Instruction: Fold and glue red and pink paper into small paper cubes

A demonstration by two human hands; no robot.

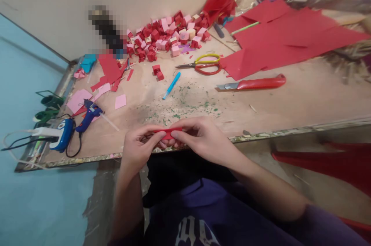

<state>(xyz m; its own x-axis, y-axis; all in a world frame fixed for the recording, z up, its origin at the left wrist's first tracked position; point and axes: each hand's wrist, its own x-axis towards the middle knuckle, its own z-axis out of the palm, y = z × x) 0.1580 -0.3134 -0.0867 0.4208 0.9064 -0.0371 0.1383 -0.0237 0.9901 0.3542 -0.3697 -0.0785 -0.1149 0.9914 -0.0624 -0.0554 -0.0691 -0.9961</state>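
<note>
A small piece of red paper (167, 134) is pinched between both hands at the table's front edge. My left hand (142, 141) grips its left end with thumb and fingers. On its right end, my right hand (197, 134) presses with the thumb on top, the other fingers curled beneath. The fingers hide much of the paper, so its full shape does not show. Just beyond the hands lie green scraps (185, 103) and a blue pen (171, 85). Two small red folded paper pieces (158, 72) sit farther back.
A heap of red and pink paper cubes (165, 35) lies at the back. Scissors (204, 64), a red-handled utility knife (252, 83) and large red sheets (278, 37) are to the right. At left are a blue glue gun (89, 114), a power adapter (62, 136) and cords.
</note>
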